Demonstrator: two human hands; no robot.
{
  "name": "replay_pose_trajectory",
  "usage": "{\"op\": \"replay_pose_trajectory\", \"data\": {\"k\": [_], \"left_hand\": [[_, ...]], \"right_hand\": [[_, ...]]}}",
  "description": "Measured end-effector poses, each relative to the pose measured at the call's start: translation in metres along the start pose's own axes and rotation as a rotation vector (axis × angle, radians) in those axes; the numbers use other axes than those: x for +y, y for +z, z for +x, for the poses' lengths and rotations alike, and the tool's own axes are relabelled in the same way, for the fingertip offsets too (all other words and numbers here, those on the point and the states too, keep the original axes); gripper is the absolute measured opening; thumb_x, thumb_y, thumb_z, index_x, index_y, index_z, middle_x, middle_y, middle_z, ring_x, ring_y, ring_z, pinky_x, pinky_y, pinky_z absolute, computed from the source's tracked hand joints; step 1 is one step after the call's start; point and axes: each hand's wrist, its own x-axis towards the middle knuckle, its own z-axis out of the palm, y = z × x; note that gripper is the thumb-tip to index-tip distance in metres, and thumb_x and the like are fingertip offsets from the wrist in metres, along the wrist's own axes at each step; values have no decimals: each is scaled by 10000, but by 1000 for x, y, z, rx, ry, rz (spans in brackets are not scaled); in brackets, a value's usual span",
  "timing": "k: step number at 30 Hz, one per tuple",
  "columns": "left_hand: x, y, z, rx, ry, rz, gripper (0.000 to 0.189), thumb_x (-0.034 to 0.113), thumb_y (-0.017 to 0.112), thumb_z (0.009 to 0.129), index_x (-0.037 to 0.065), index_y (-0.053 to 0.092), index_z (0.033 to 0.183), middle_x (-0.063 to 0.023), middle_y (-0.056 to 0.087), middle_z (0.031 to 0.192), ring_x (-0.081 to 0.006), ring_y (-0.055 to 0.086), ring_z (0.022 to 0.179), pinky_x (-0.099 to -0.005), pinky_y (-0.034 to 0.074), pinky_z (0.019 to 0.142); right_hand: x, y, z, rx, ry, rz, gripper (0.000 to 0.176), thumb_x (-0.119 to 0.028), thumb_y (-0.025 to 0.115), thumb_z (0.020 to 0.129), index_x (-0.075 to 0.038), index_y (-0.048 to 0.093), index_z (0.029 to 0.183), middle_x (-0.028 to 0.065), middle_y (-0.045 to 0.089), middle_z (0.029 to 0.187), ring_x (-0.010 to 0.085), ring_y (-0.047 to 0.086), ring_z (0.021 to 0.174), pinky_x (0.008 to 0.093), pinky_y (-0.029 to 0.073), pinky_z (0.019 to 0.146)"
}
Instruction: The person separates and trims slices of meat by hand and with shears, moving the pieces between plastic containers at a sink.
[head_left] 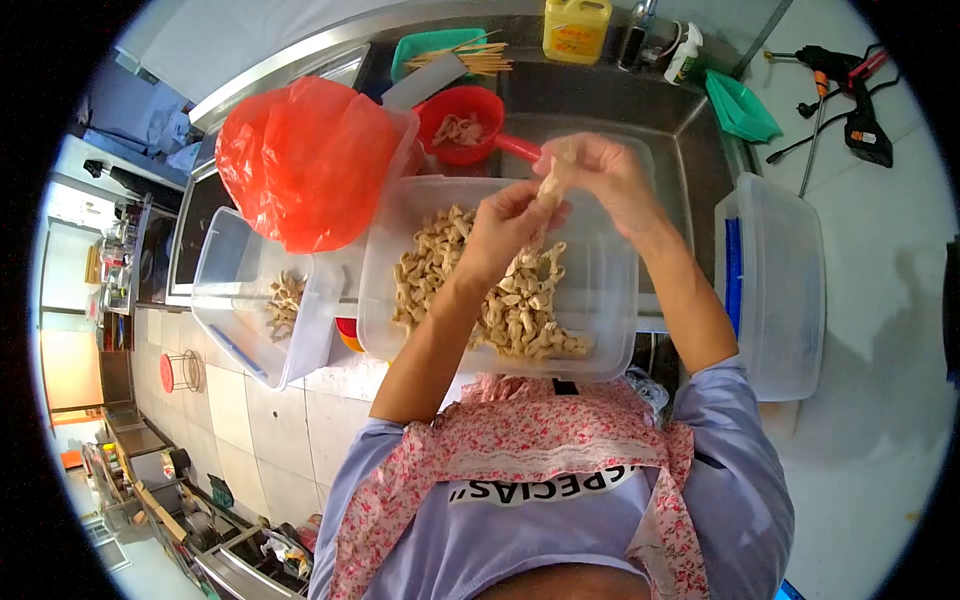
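Above a clear plastic tub (590,365), my left hand (505,225) and my right hand (605,175) come together around a pale beige strip (551,188). My left fingers close on its lower part, while the right fingers pinch its upper end. The strip is slightly blurred and partly covered by my fingers. Many beige knotted pieces (525,310) lie heaped in the tub below, and my left forearm hides some of them. Just beyond my hands rests a red dipper (430,115) with a few pale strips inside; its handle (517,148) reaches toward my right hand.
At left, a second clear tub (225,290) holds some beige pieces, beside a big red plastic bag (300,165). A green basket (415,45) with wooden skewers (475,55) and a yellow jug (577,30) stand behind. Another clear bin (780,290) is at right.
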Motion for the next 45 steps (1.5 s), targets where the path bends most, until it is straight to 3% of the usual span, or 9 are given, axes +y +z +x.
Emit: {"op": "replay_pose_trajectory", "data": {"k": [9,10,14,17,18,25,30,34,45], "left_hand": [[-29,-21,7,238,36,-864,135,215,547,926,92,556,981,-72,614,1028,-192,578,952,-329,451,865],[-26,-24,4,323,30,-938,173,250,571,916,101,545,1002,-32,592,897,-153,560,777,-296,469,734],[-37,-37,-19,320,-269,-516,242,338,534,941,97,528,961,10,504,750,-83,317,515,-233,319,470],[-21,-23,-30,27,-452,-794,273,337,437,984,78,520,981,-1,543,796,-76,321,538,-214,306,475],[-15,-17,-27,177,-508,-903,288,326,398,1000,97,558,1074,36,526,782,-61,348,559,-212,297,468],[-19,-15,-28,312,-175,-629,264,223,474,977,73,517,1191,-28,636,953,-63,484,650,-199,367,535],[-25,-10,-29,219,-37,-173,204,162,540,943,44,640,1076,26,618,786,-31,459,619,-200,363,555],[-13,-7,-34,126,-76,-171,197,191,550,939,37,620,1042,28,589,802,-50,485,646,-213,411,598],[-7,-34,-34,-21,-158,-198,274,236,513,958,31,626,1099,20,624,784,-48,524,668,-195,382,582]], "right_hand": [[-22,21,-2,94,-113,-310,167,-104,629,873,-29,675,1016,50,685,938,90,632,848,239,511,764],[-25,24,-1,117,-107,-261,162,-109,633,872,-35,681,1008,46,687,931,85,631,843,232,510,751],[-24,27,0,95,-182,-372,166,-126,639,872,-37,688,1003,46,693,917,77,631,844,227,513,713],[-17,34,-11,-9,-217,-469,178,-125,651,863,-42,684,1017,47,694,926,88,634,848,240,517,717],[-22,36,-19,-94,-4,-355,212,-111,665,851,-43,667,1052,55,693,947,103,639,850,250,518,728],[11,27,-46,-148,275,-108,173,-97,704,820,-11,647,959,22,674,883,101,638,838,233,507,720],[21,29,-29,38,-74,-479,163,-118,735,783,-65,681,928,20,625,963,89,592,846,217,476,707],[32,29,-20,67,-289,-658,249,-140,750,754,-119,683,994,21,572,1015,92,541,887,221,459,704],[5,13,-4,-335,-86,-582,410,-1,577,797,-71,595,1201,16,644,862,87,598,806,240,486,712]]}}
